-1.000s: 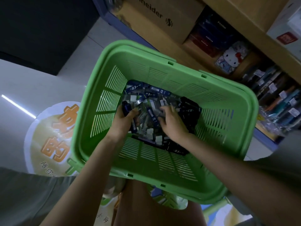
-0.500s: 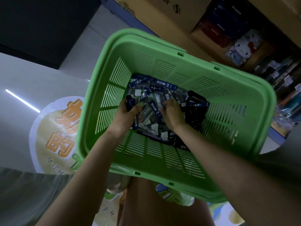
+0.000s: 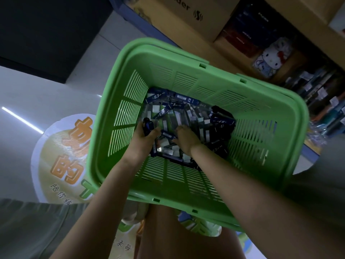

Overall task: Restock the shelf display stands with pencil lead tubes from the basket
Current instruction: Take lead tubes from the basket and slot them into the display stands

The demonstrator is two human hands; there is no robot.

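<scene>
— Dozens of pencil lead tubes (image 3: pixel 186 116) lie heaped on the bottom of the green basket (image 3: pixel 168 53), at the centre of the frame. How would you gather them well?

— Keep them parallel. The left hand (image 3: pixel 147 141) is clamped on a few dark blue tubes, their ends poking up past the thumb. I'd add each new one the same way round, so they go into a stand without re-sorting.

— And the right hand (image 3: pixel 186 139)?

— Its fingers are dug down into the heap, just beside the left hand. Whether they pinch a tube or only rake through the pile, I cannot tell. I'd lift one or two at a time rather than scoop, as slim, smooth cases probably slip.

— How do the tubes look?

— Narrow, flat cases. Many are dark blue with white print, others clear with pale labels, all lying crisscross.

— And the shelf (image 3: pixel 317 90)?

— Upper right of the frame, just beyond the basket. I can't make out the stands themselves.
</scene>
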